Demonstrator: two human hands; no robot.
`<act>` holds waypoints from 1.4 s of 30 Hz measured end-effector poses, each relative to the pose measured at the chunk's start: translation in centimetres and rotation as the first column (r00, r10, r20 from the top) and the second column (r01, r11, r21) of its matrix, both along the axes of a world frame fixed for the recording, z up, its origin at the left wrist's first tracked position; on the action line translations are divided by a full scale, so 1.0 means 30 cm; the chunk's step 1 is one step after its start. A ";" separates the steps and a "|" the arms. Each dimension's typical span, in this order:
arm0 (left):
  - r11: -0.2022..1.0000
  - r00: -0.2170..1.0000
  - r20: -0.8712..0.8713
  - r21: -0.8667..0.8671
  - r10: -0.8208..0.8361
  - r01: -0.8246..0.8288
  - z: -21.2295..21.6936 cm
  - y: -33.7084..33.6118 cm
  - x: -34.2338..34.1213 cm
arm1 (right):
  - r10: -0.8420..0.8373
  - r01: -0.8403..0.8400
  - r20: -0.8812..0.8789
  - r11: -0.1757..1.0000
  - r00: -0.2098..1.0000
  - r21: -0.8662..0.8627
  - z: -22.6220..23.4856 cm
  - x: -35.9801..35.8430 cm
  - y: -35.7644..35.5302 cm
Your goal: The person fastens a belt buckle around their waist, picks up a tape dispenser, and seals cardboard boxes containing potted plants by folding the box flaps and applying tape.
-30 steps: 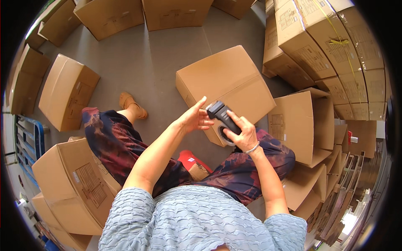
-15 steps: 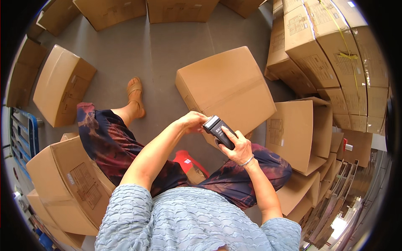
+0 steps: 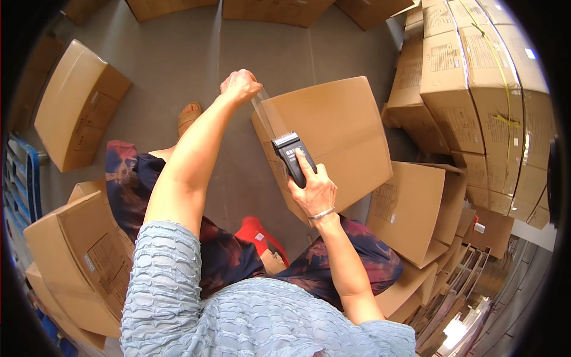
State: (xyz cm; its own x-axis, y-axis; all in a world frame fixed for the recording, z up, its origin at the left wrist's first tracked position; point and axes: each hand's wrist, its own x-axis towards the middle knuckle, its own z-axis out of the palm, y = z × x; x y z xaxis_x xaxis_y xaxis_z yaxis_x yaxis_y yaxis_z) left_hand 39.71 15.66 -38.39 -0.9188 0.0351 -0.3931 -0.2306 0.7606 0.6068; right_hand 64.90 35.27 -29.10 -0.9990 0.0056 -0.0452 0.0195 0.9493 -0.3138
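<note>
A strip of clear packing tape [image 3: 266,112] stretches between my two hands. Its far end is pinched in the closed fingers of my left hand [image 3: 241,86], which is raised beyond the far left corner of a closed cardboard box [image 3: 336,131]. My right hand [image 3: 315,191] grips a black tape dispenser [image 3: 289,156] with a silvery head, the forefinger lying along its top. The dispenser is over the box's left side; whether it touches the cardboard I cannot tell.
Tall strapped stacks of cartons [image 3: 452,89] line the right. Open cartons [image 3: 407,208] stand beside my right knee, another carton [image 3: 83,262] by my left leg. A red object [image 3: 256,235] lies between my legs. A blue metal frame [image 3: 27,178] is at far left.
My left hand has moved away and up to the left from the dispenser, drawing out a length of tape. The dispenser has shifted slightly left and turned more upright in the picture.
</note>
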 end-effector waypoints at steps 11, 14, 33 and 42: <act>0.965 0.907 0.417 0.257 -0.060 -0.054 -0.247 -0.005 -0.020 | -0.062 0.016 0.286 0.987 0.956 0.163 -0.047 -0.107 -0.054; 0.968 0.879 0.448 0.247 -0.161 0.051 -0.250 -0.011 -0.039 | -0.073 0.019 0.346 0.987 0.935 0.157 -0.035 -0.130 -0.053; 0.912 0.747 -0.538 -0.116 -0.391 0.394 -0.173 0.364 0.147 | -0.047 -0.014 0.384 0.988 0.922 0.154 -0.022 -0.147 -0.053; 0.830 0.650 -0.517 -0.356 -0.557 0.429 -0.227 0.369 0.205 | -0.091 0.006 0.512 0.986 0.854 0.166 0.041 0.245 0.107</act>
